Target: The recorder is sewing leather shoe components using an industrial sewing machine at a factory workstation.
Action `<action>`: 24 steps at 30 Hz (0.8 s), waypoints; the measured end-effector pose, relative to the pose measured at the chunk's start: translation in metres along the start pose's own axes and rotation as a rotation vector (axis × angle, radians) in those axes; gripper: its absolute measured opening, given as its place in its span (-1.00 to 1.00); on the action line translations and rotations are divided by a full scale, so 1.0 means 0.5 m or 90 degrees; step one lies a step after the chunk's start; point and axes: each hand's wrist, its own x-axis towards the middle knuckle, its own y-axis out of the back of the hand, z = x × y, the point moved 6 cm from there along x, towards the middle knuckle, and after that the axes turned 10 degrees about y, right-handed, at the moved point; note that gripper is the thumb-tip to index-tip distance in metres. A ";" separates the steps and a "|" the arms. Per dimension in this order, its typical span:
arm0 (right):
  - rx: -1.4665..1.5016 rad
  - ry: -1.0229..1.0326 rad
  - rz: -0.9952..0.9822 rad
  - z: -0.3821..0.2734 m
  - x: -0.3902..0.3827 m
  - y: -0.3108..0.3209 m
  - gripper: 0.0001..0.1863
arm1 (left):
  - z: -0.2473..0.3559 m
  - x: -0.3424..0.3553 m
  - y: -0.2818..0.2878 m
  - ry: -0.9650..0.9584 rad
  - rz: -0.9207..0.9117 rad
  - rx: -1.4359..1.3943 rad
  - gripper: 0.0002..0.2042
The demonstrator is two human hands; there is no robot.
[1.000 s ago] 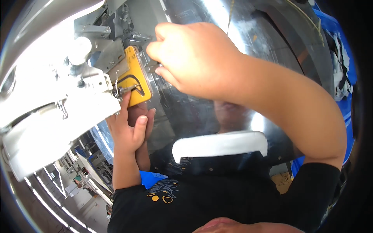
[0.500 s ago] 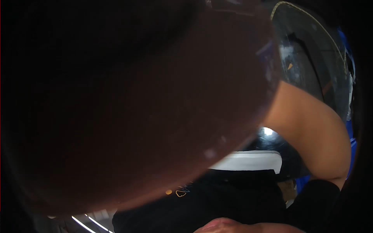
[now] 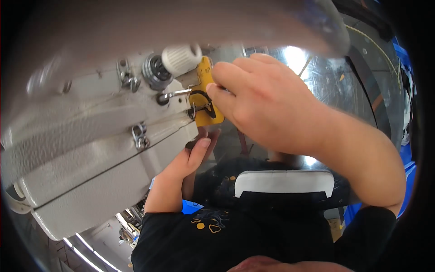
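Observation:
A white sewing machine head (image 3: 90, 149) fills the left side. It carries a white ribbed knob (image 3: 181, 56), a metal tension disc (image 3: 156, 72) and a yellow plate (image 3: 204, 97) with wire thread guides. My right hand (image 3: 267, 104) comes in from the right, its fingers bunched with the tips against the yellow plate. My left hand (image 3: 192, 154) reaches up from below, thumb and fingers pinched at a small dark part under the machine head, just beneath the yellow plate. Whether either hand holds thread is not visible.
A shiny curved metal surface (image 3: 326, 77) lies behind the hands and mirrors lights. My black shirt (image 3: 235, 235) with a white band (image 3: 283, 181) fills the lower middle. A blurred grey shape (image 3: 181, 22) covers the top edge. Blue items (image 3: 405, 149) sit at the far right.
Half a second ago something dark blocked almost the whole view; it has cleared. Compared with one second ago the machine head looks closer and my right hand's fingertips sit on the yellow plate.

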 end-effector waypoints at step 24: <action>0.117 -0.133 -0.042 0.045 -0.018 -0.042 -0.84 | -0.007 0.000 0.009 -0.022 0.115 0.155 -0.59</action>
